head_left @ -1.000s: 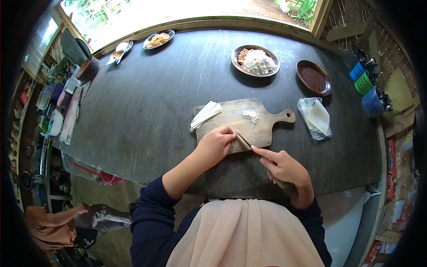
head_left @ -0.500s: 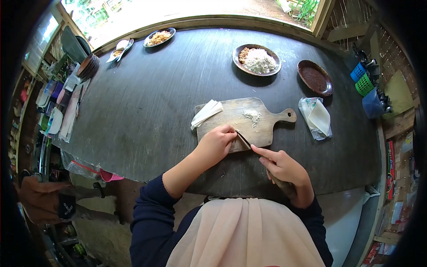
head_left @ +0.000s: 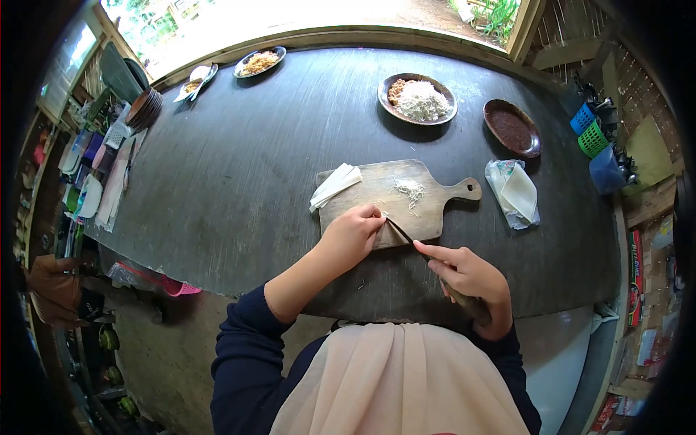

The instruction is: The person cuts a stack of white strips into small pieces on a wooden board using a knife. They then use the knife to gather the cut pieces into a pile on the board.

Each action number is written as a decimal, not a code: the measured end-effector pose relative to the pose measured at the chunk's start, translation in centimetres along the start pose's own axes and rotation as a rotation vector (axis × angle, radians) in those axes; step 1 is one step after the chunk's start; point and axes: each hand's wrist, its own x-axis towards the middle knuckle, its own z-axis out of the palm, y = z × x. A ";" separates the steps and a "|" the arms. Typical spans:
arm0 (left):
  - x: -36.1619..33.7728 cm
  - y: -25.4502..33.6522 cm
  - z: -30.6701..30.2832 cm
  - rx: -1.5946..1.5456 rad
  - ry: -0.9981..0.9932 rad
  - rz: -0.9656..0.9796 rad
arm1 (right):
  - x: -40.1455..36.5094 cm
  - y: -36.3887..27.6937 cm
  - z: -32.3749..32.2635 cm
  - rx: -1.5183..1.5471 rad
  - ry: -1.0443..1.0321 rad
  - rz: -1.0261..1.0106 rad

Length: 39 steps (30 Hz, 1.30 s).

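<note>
On the dark table lies a wooden cutting board (head_left: pixel 406 177) with a handle at its right. White strips (head_left: pixel 336 185) rest at its left corner, and a small heap of fine white shreds (head_left: pixel 409 190) sits right of centre. My right hand (head_left: pixel 470 274) is closed round the handle of a knife (head_left: pixel 399 230), its blade pointing up-left over the board's front edge. At the blade's tip is my left hand (head_left: pixel 355 233), fingers pinched on the board; what they hold is too small and hidden to make out.
A plate of white shreds and brown food (head_left: pixel 420 99) stands behind the board. To the right are a brown dish (head_left: pixel 512 128) and a plastic-wrapped white packet (head_left: pixel 513 193). Stacked bowls (head_left: pixel 145 110) stand far left. A person (head_left: pixel 58 290) is at lower left.
The right hand and knife have shifted slightly right and down, and the blade shows at a different tilt. The left hand is nearly unmoved. The person at lower left has moved further left.
</note>
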 end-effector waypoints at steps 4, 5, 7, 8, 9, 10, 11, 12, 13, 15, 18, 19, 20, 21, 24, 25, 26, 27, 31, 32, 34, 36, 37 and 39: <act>-0.1 -0.1 0.0 0.001 0.010 0.006 | -0.2 -0.3 -0.1 0.003 -0.006 0.018; -0.1 -0.2 0.1 -0.007 0.011 0.004 | -0.1 -0.3 0.0 0.001 -0.009 0.016; -0.1 -0.2 0.1 -0.015 0.012 0.004 | 0.2 -0.2 0.5 -0.074 0.033 -0.053; -0.1 -0.2 0.1 -0.009 0.010 0.010 | 0.3 -0.1 0.6 -0.074 0.036 -0.053; -0.1 -0.2 0.0 -0.004 0.008 0.016 | 0.5 0.0 0.8 -0.075 0.046 -0.067; -0.1 -0.2 0.1 -0.005 0.007 0.019 | 0.5 0.0 0.9 -0.076 0.056 -0.082; -0.1 -0.2 0.1 -0.008 0.010 0.022 | 0.5 0.1 0.9 -0.077 0.057 -0.082; -0.1 -0.2 0.1 -0.009 0.014 0.025 | 0.5 0.0 0.9 -0.076 0.059 -0.083; -0.1 -0.2 0.0 -0.008 0.015 0.025 | 0.5 0.0 0.9 -0.075 0.061 -0.085; -0.1 -0.1 -0.1 -0.009 0.011 0.028 | 0.5 0.1 0.9 -0.074 0.064 -0.089; -0.1 -0.3 0.1 -0.026 0.014 0.033 | 0.6 0.1 0.9 -0.081 0.061 -0.086; -0.1 -0.3 0.1 -0.025 0.015 0.033 | 0.6 0.2 0.9 -0.086 0.055 -0.078; -0.1 -0.3 0.1 -0.023 0.012 0.030 | 0.6 0.2 0.9 -0.087 0.056 -0.079; -0.1 -0.3 0.1 -0.022 0.008 0.028 | 0.6 0.2 0.9 -0.084 0.056 -0.084; -0.1 -0.2 0.0 -0.015 0.004 0.029 | 0.6 0.3 0.9 -0.063 0.054 -0.086; -0.1 -0.3 0.0 -0.016 0.004 0.030 | 0.7 0.3 0.9 -0.046 0.051 -0.083; -0.1 -0.3 0.1 -0.008 0.010 0.040 | 0.8 0.4 1.0 -0.047 0.052 -0.082; -0.1 -0.4 0.2 0.000 0.016 0.049 | 0.9 0.4 1.2 -0.037 0.064 -0.075; -0.2 -0.3 0.2 -0.004 0.013 0.042 | 1.5 0.5 1.9 -0.035 0.094 -0.109; -0.2 -0.2 0.1 0.005 0.009 0.042 | 1.4 0.5 1.8 -0.035 0.096 -0.109; -0.2 -0.2 0.1 0.015 0.008 0.042 | 1.4 0.3 1.7 -0.049 0.085 -0.076; -0.1 -0.1 0.2 0.012 0.016 0.047 | 0.9 0.0 1.2 -0.038 0.062 -0.048; -0.2 -0.2 0.2 0.014 0.016 0.046 | 0.7 -0.1 0.8 -0.027 0.041 -0.019; -0.2 -0.4 0.4 0.015 0.027 0.043 | 0.2 -0.1 0.4 -0.029 0.027 -0.013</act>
